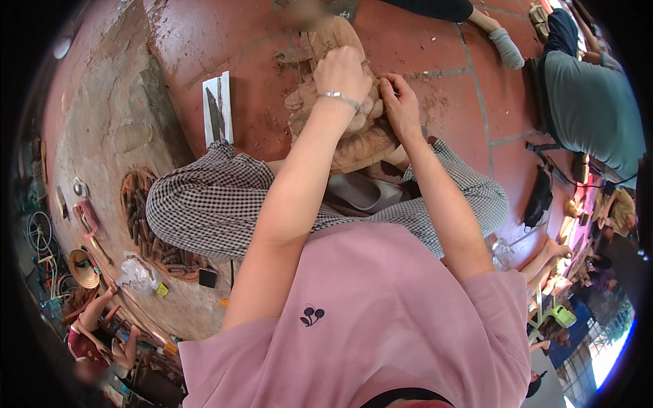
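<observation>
A carved wooden figure [360, 146] with rounded, layered relief lies between my legs on the floor. My left hand [343, 71], with a metal band at the wrist, is closed in a fist over the carving's upper part. Whatever is inside that fist is hidden. Against the carving's right side, my right hand [401, 102] has its fingers curled in and pressed together; I cannot make out what they hold. Beyond my left hand a flat, pale brown wooden part [338, 34] of the carving shows, with a blurred patch above it.
Left of the carving, a white tray [227, 112] holds a long dark piece. Many carving tools [139, 221] sit in a round holder by a stone slab [102, 163]. A mallet [86, 219], plastic bag [136, 275] and phone [207, 277] lie nearby. Another person [588, 109] sits at right.
</observation>
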`<state>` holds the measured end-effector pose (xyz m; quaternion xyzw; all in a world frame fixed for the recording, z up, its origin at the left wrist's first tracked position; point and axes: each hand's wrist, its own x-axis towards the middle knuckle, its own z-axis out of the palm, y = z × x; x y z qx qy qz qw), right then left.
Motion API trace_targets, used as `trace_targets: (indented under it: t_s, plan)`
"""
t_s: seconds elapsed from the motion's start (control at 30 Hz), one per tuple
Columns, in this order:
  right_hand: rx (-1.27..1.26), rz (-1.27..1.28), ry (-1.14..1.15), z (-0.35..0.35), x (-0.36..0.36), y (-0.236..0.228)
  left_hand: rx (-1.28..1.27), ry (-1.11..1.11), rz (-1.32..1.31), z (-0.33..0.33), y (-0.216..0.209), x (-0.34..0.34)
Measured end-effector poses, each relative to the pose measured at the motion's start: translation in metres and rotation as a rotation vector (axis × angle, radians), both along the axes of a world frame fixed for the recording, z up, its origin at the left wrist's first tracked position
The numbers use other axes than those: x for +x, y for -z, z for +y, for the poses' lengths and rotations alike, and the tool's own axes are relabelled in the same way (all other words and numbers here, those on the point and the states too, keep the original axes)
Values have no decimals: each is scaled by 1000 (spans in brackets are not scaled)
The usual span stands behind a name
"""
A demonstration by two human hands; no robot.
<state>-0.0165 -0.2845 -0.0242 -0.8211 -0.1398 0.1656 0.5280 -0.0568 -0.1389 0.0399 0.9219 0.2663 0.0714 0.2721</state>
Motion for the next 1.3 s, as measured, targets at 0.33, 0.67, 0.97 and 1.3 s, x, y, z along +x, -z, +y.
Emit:
trace_targets:
  t_s: [0.33,0.67,0.97,1.3]
  plan:
    - [-20,11,7,0,0,0,-226,-5,-160,2,-5,-35]
    - [20,61,13,2,-1,0,-199,195,-443,29,26,-46]
    - [238,-80,173,1,-11,-14,-726,-294,-766,70,30,-85]
    - [-43,-910,-396,57,-59,-115,-806,-385,-679,24,-12,-73]
